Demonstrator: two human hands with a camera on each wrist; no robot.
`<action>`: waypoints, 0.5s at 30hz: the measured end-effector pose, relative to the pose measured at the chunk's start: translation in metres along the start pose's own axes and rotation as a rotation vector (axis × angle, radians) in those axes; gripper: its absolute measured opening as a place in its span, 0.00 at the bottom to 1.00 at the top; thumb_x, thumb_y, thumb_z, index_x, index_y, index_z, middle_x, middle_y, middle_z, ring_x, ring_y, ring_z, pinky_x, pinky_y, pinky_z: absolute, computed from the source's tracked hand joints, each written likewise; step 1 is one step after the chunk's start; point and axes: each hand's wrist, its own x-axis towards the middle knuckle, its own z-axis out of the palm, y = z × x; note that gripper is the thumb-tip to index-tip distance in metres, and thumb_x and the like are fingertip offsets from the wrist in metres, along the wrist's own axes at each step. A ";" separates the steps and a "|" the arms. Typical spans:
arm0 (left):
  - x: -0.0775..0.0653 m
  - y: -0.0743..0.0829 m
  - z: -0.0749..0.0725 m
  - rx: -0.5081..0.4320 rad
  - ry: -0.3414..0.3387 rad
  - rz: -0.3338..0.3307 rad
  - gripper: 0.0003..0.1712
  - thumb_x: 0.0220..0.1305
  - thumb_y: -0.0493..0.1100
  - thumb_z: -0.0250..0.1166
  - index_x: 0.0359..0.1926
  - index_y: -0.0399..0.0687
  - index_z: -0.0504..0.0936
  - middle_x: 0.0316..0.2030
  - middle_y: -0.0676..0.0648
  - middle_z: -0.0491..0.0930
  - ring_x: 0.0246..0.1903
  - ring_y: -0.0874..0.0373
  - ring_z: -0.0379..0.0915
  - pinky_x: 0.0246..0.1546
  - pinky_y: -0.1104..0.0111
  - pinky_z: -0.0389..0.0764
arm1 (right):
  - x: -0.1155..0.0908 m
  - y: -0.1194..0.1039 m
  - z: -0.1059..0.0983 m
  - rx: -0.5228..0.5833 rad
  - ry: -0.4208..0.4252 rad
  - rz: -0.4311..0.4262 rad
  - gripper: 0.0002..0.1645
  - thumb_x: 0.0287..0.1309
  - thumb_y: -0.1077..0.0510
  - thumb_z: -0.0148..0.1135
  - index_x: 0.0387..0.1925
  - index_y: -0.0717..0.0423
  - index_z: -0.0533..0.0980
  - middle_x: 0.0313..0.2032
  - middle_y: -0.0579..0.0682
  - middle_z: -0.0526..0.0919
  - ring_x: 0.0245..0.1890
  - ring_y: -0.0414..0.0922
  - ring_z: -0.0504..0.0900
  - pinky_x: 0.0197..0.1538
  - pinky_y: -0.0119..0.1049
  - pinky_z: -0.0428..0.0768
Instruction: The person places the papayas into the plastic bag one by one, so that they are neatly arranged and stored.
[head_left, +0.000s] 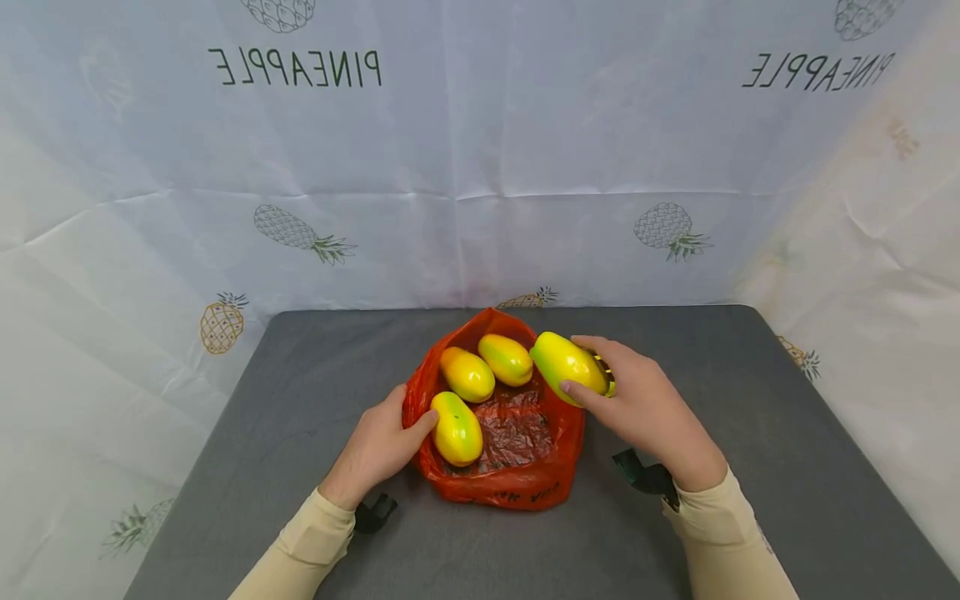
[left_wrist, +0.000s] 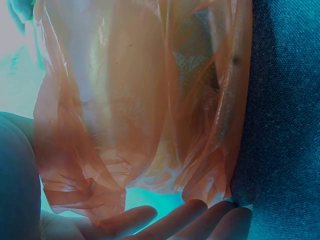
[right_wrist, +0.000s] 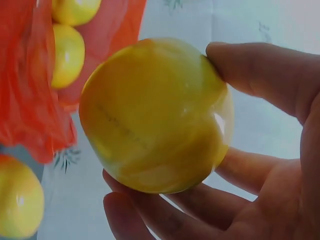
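Note:
A red plastic bag (head_left: 517, 483) lies with its mouth wide on the dark table. Inside it are three glossy yellow-green mangoes: one at the back (head_left: 506, 360), one behind the left (head_left: 467, 375), one at the front left (head_left: 457, 429). My left hand (head_left: 386, 437) holds the bag's left rim, thumb over the edge beside the front mango and fingers outside. My right hand (head_left: 637, 400) grips another mango (head_left: 564, 362) above the bag's right rim. In the right wrist view, this mango (right_wrist: 157, 117) sits between thumb and fingers.
The dark grey table (head_left: 750, 433) runs back to a white cloth (head_left: 480, 150) printed with pineapples, which also hangs at both sides. Dark straps (head_left: 647, 477) sit at both wrists. A further yellow fruit (right_wrist: 17, 197) shows at the lower left in the right wrist view.

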 end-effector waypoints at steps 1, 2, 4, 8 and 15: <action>0.000 0.000 0.000 -0.001 -0.001 0.000 0.35 0.75 0.58 0.68 0.72 0.45 0.72 0.55 0.44 0.87 0.40 0.57 0.83 0.48 0.58 0.88 | 0.001 -0.002 0.003 0.007 -0.005 -0.014 0.40 0.69 0.41 0.72 0.76 0.48 0.71 0.67 0.54 0.82 0.56 0.52 0.84 0.55 0.53 0.86; 0.000 0.000 0.000 -0.001 -0.001 0.000 0.35 0.75 0.58 0.68 0.73 0.45 0.72 0.55 0.44 0.87 0.40 0.57 0.83 0.48 0.57 0.88 | 0.001 -0.004 0.005 0.013 -0.008 -0.028 0.40 0.69 0.42 0.73 0.76 0.48 0.72 0.67 0.53 0.82 0.55 0.51 0.84 0.55 0.52 0.86; 0.000 0.000 -0.001 -0.003 -0.001 0.001 0.35 0.75 0.58 0.68 0.72 0.45 0.72 0.55 0.44 0.87 0.40 0.57 0.83 0.48 0.57 0.88 | 0.002 -0.006 0.010 0.014 -0.015 -0.054 0.39 0.69 0.42 0.73 0.75 0.47 0.73 0.65 0.51 0.83 0.54 0.49 0.84 0.54 0.49 0.86; 0.000 -0.001 -0.001 -0.001 0.002 0.002 0.34 0.75 0.58 0.68 0.72 0.45 0.73 0.54 0.44 0.87 0.40 0.57 0.83 0.48 0.58 0.88 | 0.003 -0.011 0.019 0.014 -0.025 -0.095 0.38 0.68 0.44 0.74 0.75 0.48 0.73 0.64 0.48 0.84 0.51 0.46 0.83 0.53 0.46 0.85; 0.001 -0.002 0.001 0.001 0.004 -0.001 0.33 0.74 0.58 0.68 0.71 0.46 0.73 0.53 0.45 0.87 0.38 0.58 0.82 0.47 0.60 0.88 | 0.002 -0.018 0.037 -0.008 -0.085 -0.138 0.40 0.68 0.42 0.74 0.76 0.48 0.72 0.67 0.47 0.83 0.57 0.45 0.84 0.59 0.49 0.85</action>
